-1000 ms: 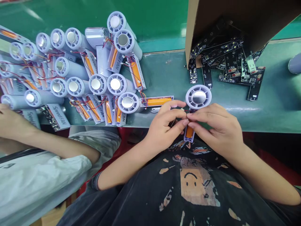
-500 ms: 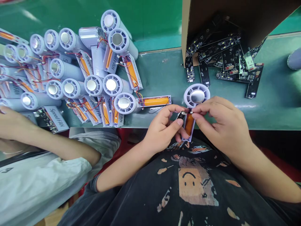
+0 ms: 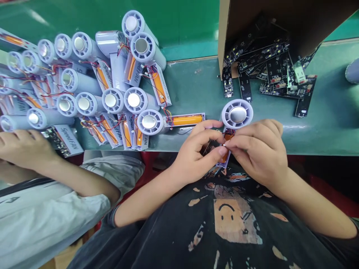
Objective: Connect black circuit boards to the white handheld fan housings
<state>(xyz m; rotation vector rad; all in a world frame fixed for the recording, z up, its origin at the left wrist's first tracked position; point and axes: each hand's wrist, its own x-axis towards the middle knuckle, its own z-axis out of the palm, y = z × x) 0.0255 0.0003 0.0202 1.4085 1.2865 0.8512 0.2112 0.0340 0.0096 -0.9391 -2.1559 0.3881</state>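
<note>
1. Left of your hands, a packed crowd of white fan heads (image 3: pixel 112 101) and open handles covers the far left of the green workbench (image 3: pixel 190 82), with thin wires trailing between them.
2. At that crowd's right edge, a single fan head (image 3: pixel 148 122) is wired to a handle (image 3: pixel 168 121) holding an orange battery (image 3: pixel 187 120), just beyond your left hand.
3. At far left, a co-worker's hand (image 3: pixel 25 149) rests by the rows, apart from yours.
4. Far right, a tilted cardboard box (image 3: pixel 224 37) holds a heap of black circuit boards (image 3: pixel 269 63); several lie spilled on the bench beyond your right hand.
5. Your work sits at the bench's near edge: a white fan head (image 3: pixel 237 114) lies just beyond your fingers, its open handle (image 3: pixel 223 160) running toward you, mostly hidden by your hands.
6. Your left hand (image 3: pixel 193 149) is curled, thumb and forefinger closing on a small dark part (image 3: pixel 209 147), partly hidden.
7. Your right hand (image 3: pixel 259 151) has its fingertips (image 3: pixel 228 144) pressed together, pinching thin wires (image 3: pixel 226 131) against the handle.
</note>
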